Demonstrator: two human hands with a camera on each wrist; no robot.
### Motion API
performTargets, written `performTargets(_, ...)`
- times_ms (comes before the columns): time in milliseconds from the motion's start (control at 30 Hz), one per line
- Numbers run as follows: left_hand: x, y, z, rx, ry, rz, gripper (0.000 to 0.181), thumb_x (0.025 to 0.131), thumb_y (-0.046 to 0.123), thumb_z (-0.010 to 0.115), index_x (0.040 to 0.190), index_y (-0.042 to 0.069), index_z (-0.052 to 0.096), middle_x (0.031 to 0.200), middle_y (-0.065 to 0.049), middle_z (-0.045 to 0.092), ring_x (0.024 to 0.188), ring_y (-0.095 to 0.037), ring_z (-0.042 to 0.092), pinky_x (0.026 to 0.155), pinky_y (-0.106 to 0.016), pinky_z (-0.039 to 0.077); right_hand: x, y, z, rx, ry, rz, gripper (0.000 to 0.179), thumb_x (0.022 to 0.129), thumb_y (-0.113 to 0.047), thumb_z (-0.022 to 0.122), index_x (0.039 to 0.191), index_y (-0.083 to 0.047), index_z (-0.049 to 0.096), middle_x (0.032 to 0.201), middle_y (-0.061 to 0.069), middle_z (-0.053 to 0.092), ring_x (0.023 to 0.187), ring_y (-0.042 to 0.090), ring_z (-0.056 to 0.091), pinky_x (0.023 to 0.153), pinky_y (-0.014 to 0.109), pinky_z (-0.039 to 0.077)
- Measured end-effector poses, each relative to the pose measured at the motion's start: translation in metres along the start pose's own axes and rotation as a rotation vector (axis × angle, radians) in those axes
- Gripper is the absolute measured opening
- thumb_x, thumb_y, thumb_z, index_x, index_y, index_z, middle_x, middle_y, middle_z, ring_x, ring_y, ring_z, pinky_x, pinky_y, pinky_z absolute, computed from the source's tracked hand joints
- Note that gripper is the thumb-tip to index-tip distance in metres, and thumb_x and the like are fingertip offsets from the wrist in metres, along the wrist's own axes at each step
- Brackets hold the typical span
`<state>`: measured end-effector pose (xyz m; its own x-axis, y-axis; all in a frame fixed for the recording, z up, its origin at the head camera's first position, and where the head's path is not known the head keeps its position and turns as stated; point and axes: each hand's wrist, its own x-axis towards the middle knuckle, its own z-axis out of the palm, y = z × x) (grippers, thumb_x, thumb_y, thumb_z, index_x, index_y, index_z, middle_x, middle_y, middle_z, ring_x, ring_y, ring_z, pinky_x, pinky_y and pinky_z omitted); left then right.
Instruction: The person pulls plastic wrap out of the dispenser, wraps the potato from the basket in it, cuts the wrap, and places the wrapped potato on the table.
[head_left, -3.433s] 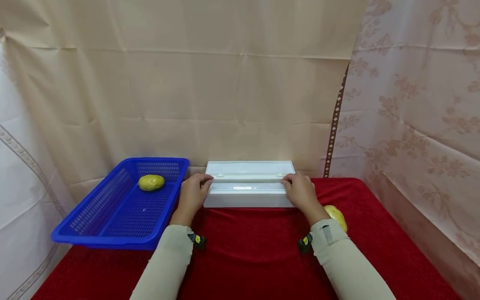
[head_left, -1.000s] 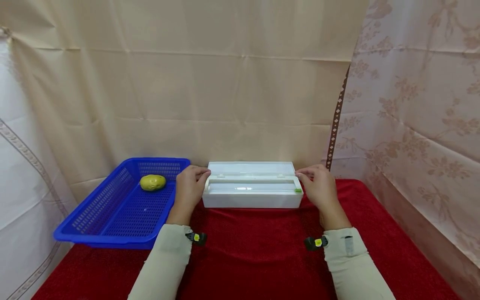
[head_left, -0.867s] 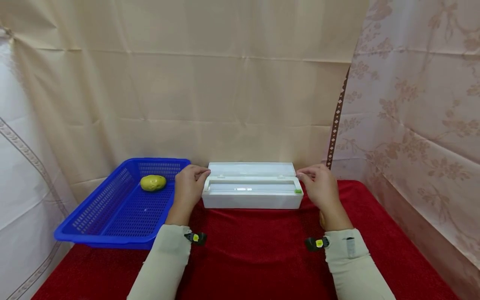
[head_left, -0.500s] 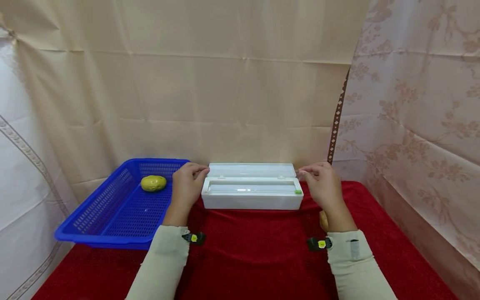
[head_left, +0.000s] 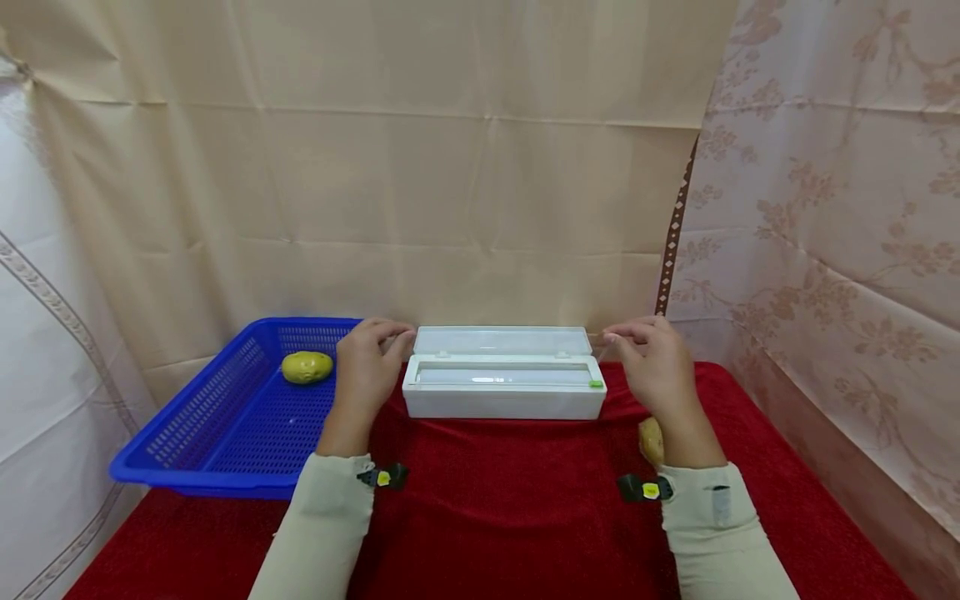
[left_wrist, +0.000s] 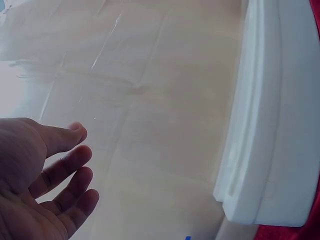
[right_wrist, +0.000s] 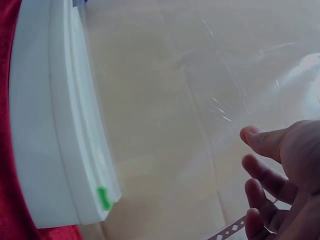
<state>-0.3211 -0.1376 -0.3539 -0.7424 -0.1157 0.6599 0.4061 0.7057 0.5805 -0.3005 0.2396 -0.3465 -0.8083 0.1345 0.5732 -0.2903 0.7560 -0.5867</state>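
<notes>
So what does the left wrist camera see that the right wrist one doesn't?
Only the left wrist view shows the left hand. Only the right wrist view shows the right hand, a green tab and a brown diamond-patterned border. Both show the white plastic-wrap dispenser, glinting clear plastic film, red cloth and the beige curtain.
</notes>
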Motion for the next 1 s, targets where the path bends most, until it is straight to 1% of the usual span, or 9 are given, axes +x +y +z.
performTargets(167,0.000,0.005,-0.006,-0.007,0.033,0.029,0.013,0.095,0.022,0.077,0.100,0.011,0.082,0.108,-0.009,0.075,0.101,-0.030,0.070,0.086,-0.048,0.057,-0.001,-0.005,-0.006,0.003,-0.004,-0.012,0.020,0.101,-0.025,0.069,0.109,-0.011,0.079,0.113,0.013,0.072,0.099,0.029,0.065,0.080,0.039,0.049)
performTargets(300,0.000,0.007,-0.011,-0.016,0.059,0.071,0.012,0.095,0.021,0.077,0.099,0.011,0.082,0.106,-0.009,0.075,0.096,-0.028,0.070,0.082,-0.047,0.056,-0.002,-0.009,-0.011,0.008,0.014,-0.032,0.021,0.101,-0.026,0.069,0.110,-0.010,0.079,0.104,0.011,0.077,0.087,0.023,0.064,0.070,0.031,0.048)
performTargets(400,0.000,0.010,-0.014,-0.027,0.077,0.098,0.011,0.094,0.018,0.077,0.098,0.010,0.082,0.104,-0.010,0.076,0.095,-0.029,0.071,0.081,-0.047,0.055,-0.003,-0.012,-0.014,0.008,0.030,-0.048,0.020,0.101,-0.026,0.069,0.109,-0.011,0.079,0.099,0.010,0.077,0.082,0.019,0.060,0.064,0.026,0.046)
performTargets(500,-0.001,0.014,-0.018,-0.035,0.092,0.116,0.010,0.094,0.017,0.077,0.098,0.009,0.082,0.104,-0.010,0.076,0.097,-0.030,0.072,0.083,-0.048,0.055,-0.004,-0.016,-0.018,0.009,0.046,-0.064,0.020,0.101,-0.025,0.068,0.109,-0.011,0.079,0.097,0.009,0.076,0.080,0.019,0.058,0.063,0.024,0.044)
performTargets(667,-0.002,0.020,-0.024,-0.045,0.099,0.130,0.012,0.095,0.016,0.077,0.100,0.007,0.082,0.105,-0.010,0.076,0.101,-0.031,0.072,0.087,-0.048,0.055,-0.007,-0.023,-0.025,0.015,0.071,-0.069,0.018,0.101,-0.024,0.068,0.108,-0.011,0.080,0.094,0.008,0.075,0.078,0.020,0.055,0.062,0.023,0.042)
performTargets(833,-0.003,0.025,-0.030,-0.059,0.101,0.125,0.012,0.095,0.016,0.076,0.102,0.008,0.081,0.106,-0.010,0.076,0.103,-0.030,0.072,0.090,-0.049,0.055,-0.010,-0.028,-0.028,0.029,0.102,-0.080,0.016,0.101,-0.022,0.069,0.107,-0.012,0.080,0.094,0.006,0.074,0.078,0.017,0.053,0.060,0.022,0.040)
performTargets(1000,-0.004,0.029,-0.035,-0.079,0.107,0.121,0.012,0.096,0.016,0.075,0.102,0.007,0.081,0.107,-0.009,0.076,0.104,-0.029,0.071,0.090,-0.049,0.055,-0.012,-0.033,-0.033,0.067,0.146,-0.118,0.015,0.100,-0.020,0.070,0.106,-0.011,0.081,0.095,0.006,0.073,0.079,0.013,0.054,0.063,0.019,0.040)
